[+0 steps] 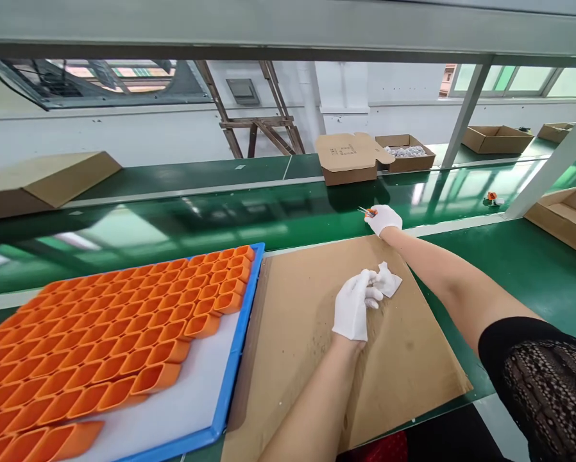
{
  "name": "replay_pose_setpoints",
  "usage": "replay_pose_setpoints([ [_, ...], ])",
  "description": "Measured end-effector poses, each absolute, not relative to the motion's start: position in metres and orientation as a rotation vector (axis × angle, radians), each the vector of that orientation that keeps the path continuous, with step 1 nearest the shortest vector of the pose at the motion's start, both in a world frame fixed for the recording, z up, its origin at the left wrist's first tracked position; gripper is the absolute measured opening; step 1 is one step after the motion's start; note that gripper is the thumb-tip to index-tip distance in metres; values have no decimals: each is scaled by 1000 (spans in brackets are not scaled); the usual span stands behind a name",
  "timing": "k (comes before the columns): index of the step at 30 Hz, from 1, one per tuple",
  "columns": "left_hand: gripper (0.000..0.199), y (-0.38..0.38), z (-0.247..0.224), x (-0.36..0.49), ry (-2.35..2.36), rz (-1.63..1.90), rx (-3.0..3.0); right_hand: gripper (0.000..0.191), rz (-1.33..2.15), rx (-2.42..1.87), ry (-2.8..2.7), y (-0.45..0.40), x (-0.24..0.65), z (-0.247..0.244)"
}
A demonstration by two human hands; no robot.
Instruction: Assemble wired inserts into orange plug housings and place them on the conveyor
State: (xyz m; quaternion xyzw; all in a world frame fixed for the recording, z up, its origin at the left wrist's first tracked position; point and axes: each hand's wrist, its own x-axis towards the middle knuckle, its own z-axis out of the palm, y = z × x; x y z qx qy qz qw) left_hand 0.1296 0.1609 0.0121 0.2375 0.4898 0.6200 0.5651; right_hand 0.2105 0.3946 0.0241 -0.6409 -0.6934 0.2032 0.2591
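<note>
My left hand (353, 307), in a white glove, is over the brown cardboard sheet (297, 308). Its fingers are closed on a crumpled white cloth (389, 281), which may be a tissue. Farther out, my right hand (385, 219), also gloved in white, reaches over the green conveyor belt (288, 232). Between its fingertips is a small orange part with thin metal prongs (369, 212); the glove covers much of it. To the left of the cardboard lies a blue-rimmed tray (242, 346) with rows of hollow orange pieces (124, 321) standing in it.
Another small orange and white part (492, 197) lies on the belt at the right. An open flap box (348, 163) and a box of wrapped white items (406, 154) stand on the back ledge. A metal post (552, 163) rises at the right, beside a cardboard box (569, 218).
</note>
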Motion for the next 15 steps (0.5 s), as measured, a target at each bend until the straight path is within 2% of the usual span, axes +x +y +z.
replay_pose_setpoints([
  [2,51,161,13,129,1143,1457,555,32,598,-1739,-1862,402,208,21],
  [6,48,162,13,129,1119,1457,552,63,645,-1608,-1783,402,221,28],
  [8,48,162,12,130,1111,1459,552,58,688,-1524,-1700,392,236,32],
  [12,47,162,10,131,1132,1463,567,23,866,-1391,-1476,344,275,25],
  [15,49,162,7,131,1167,1460,597,25,1098,-1334,-1299,302,303,9],
])
